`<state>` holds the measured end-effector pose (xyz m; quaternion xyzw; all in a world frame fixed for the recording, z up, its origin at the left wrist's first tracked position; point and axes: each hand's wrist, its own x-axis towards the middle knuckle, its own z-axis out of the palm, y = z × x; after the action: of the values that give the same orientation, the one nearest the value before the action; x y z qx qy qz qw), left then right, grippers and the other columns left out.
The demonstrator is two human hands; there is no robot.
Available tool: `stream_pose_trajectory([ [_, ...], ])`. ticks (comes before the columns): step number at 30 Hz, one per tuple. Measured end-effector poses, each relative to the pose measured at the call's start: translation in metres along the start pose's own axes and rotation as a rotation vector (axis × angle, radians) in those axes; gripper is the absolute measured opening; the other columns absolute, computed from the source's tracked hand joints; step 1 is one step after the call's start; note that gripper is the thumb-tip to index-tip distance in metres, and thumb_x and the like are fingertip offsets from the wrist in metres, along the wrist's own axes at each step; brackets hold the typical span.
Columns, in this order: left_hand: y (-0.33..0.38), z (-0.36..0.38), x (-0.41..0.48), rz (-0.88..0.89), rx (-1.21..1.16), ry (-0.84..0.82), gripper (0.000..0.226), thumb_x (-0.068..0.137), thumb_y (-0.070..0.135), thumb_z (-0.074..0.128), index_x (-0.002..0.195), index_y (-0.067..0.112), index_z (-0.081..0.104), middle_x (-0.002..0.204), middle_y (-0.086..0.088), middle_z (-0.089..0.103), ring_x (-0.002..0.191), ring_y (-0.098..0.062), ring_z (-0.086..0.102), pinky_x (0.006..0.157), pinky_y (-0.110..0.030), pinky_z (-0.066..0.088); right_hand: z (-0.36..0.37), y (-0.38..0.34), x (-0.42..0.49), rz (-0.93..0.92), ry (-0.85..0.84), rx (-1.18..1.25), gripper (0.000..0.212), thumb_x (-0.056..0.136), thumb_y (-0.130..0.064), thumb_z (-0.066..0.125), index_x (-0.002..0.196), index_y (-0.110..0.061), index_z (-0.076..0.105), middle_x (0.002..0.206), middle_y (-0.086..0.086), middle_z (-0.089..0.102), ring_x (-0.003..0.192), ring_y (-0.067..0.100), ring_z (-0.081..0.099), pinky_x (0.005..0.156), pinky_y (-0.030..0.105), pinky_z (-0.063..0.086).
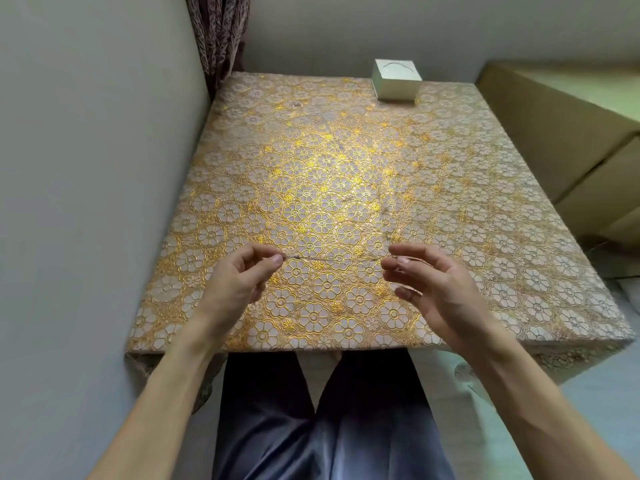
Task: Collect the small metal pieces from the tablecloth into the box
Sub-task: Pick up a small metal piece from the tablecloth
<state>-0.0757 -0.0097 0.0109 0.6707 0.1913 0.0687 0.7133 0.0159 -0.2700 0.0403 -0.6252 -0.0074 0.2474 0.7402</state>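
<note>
Chain (332, 259): thin metal one, stretching just over the tablecloth (311, 150)
Left hand (239, 278): grip pinching one end
Right hand (433, 285): grip pinching the other end
Box (397, 79): sitting way back at the tablecloth's far edge

Grey wall (86, 133), patterned curtain (221, 29), cardboard boxes (554, 140)

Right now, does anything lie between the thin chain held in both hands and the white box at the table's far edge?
Nothing visible does. The left hand and right hand pinch the chain near the front; only patterned tablecloth shows between it and the box.
</note>
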Motion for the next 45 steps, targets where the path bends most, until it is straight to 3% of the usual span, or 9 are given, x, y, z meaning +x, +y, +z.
stream_pose_trajectory([
  [7,-0.003,0.003,-0.001,0.029,0.125,0.033,0.031,0.083,0.035,0.069,0.102,0.011,0.071,0.083,-0.01,0.05,0.058,-0.009,0.039,0.054,-0.022,0.033,-0.006,0.02,0.0,-0.1,0.061,-0.311,0.022,0.091,-0.011,0.071,0.112,-0.013,0.066,0.099,0.001,0.079,0.091,0.016,0.074,0.077,0.027,0.056],
  [12,-0.004,0.001,-0.001,0.034,0.154,0.048,0.035,0.08,0.041,0.07,0.102,0.016,0.074,0.083,-0.009,0.05,0.063,-0.009,0.04,0.057,-0.021,0.035,-0.009,0.026,-0.001,-0.078,0.086,-0.26,0.025,0.088,-0.01,0.074,0.112,-0.007,0.068,0.098,0.006,0.079,0.09,0.022,0.076,0.076,0.025,0.059],
  [17,-0.008,0.0,0.0,0.078,0.239,0.067,0.017,0.09,0.027,0.07,0.101,0.015,0.073,0.076,-0.005,0.052,0.06,-0.004,0.043,0.056,-0.015,0.039,-0.013,0.03,-0.002,-0.05,0.075,-0.168,0.018,0.094,-0.002,0.065,0.111,-0.005,0.069,0.099,0.009,0.078,0.087,0.019,0.075,0.075,0.024,0.059],
  [21,-0.016,-0.002,0.0,0.108,0.321,0.069,0.009,0.09,0.031,0.072,0.095,0.024,0.074,0.096,-0.024,0.067,0.079,-0.018,0.056,0.076,-0.036,0.049,-0.014,0.03,-0.004,-0.015,0.058,-0.064,0.018,0.094,0.001,0.062,0.109,-0.005,0.069,0.102,0.012,0.077,0.087,0.018,0.073,0.076,0.024,0.058],
  [25,-0.02,-0.002,-0.001,0.123,0.359,0.069,0.013,0.088,0.036,0.071,0.093,0.025,0.074,0.094,-0.028,0.065,0.074,-0.019,0.052,0.071,-0.036,0.045,-0.017,0.027,-0.005,0.046,0.066,0.092,0.021,0.089,0.0,0.065,0.109,-0.003,0.069,0.103,0.014,0.076,0.084,0.016,0.072,0.073,0.022,0.057],
  [30,-0.023,-0.005,-0.004,0.12,0.388,0.101,0.017,0.088,0.04,0.07,0.091,0.024,0.074,0.076,-0.009,0.062,0.064,-0.008,0.047,0.06,-0.022,0.04,-0.017,0.025,-0.005,0.069,0.091,0.133,0.025,0.083,-0.004,0.07,0.108,-0.005,0.07,0.095,0.009,0.077,0.079,0.014,0.071,0.069,0.02,0.056],
  [34,-0.026,-0.011,-0.006,0.103,0.364,0.123,0.018,0.089,0.04,0.07,0.092,0.023,0.076,0.092,-0.019,0.07,0.075,-0.02,0.054,0.07,-0.033,0.044,-0.017,0.023,-0.006,0.088,0.094,0.176,0.03,0.075,-0.01,0.073,0.104,-0.006,0.071,0.091,0.008,0.075,0.075,0.014,0.07,0.067,0.02,0.056],
  [37,-0.024,-0.012,-0.008,0.102,0.368,0.134,0.019,0.088,0.042,0.068,0.09,0.025,0.076,0.096,-0.014,0.073,0.082,-0.023,0.059,0.072,-0.027,0.045,-0.016,0.023,-0.008,0.094,0.094,0.172,0.03,0.076,-0.011,0.072,0.106,-0.005,0.071,0.09,0.008,0.075,0.075,0.014,0.071,0.067,0.02,0.056],
  [45,-0.025,-0.022,-0.011,0.051,0.321,0.127,0.027,0.089,0.05,0.062,0.081,0.027,0.072,0.06,0.013,0.054,0.056,-0.005,0.044,0.052,-0.021,0.036,-0.015,0.024,-0.006,0.114,0.102,0.157,0.015,0.09,-0.004,0.065,0.103,-0.006,0.073,0.093,0.009,0.076,0.077,0.014,0.072,0.067,0.02,0.057],
])
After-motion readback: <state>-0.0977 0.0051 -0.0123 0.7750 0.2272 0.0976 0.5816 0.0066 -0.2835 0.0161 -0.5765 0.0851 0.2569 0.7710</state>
